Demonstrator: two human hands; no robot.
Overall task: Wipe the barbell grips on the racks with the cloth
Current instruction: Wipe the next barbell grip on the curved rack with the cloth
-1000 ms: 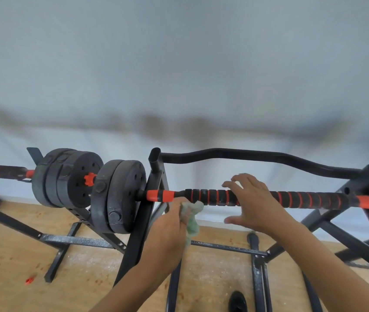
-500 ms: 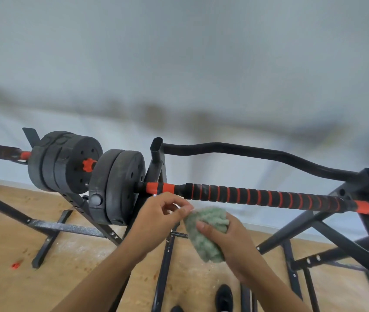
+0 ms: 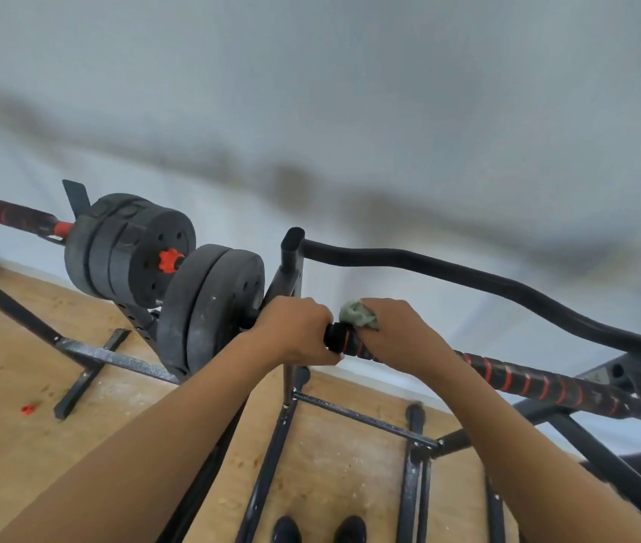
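we cannot see the stretch of the barbell grip (image 3: 526,380) under the left hand (image 3: 295,331), whose fingers curl round it, nor the part beneath the right hand (image 3: 397,335). the cloth (image 3: 356,313) is mostly buried under that right hand; only a green tuft pokes out at the top. the grip's orange right end runs off the picture's edge, and the second bar (image 3: 1,215) is cut off at the left. the rack (image 3: 291,264) blurs at its right post. the wall (image 3: 311,111) is a grey smear. the shoes (image 3: 350,529) are cut by the bottom edge. we cannot tell what the small red thing (image 3: 28,408) on the floor (image 3: 17,444) is.
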